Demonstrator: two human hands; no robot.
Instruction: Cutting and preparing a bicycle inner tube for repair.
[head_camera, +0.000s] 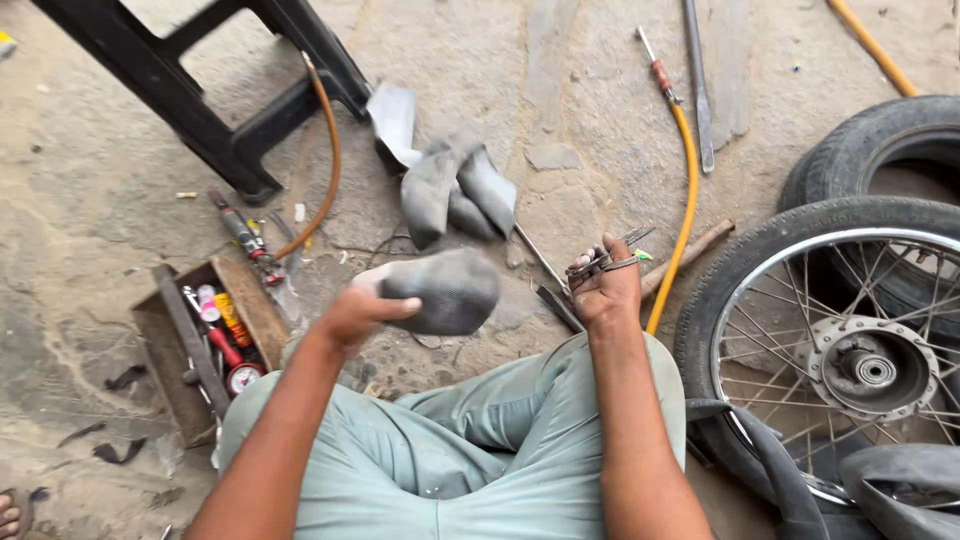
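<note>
Down on the ground, two hands hold rubber and scissors.
Left hand (352, 312) fingers clamp a blurry grey rubber piece (442, 290), thumb on top; right hand (603, 288) fingers wrap scissors (604, 261), blades past the fingertips, handles hidden.

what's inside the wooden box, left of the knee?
The wooden box holds a dark flat bar, small tubes and a red round gauge. Whatever lies beneath them is covered.
</note>
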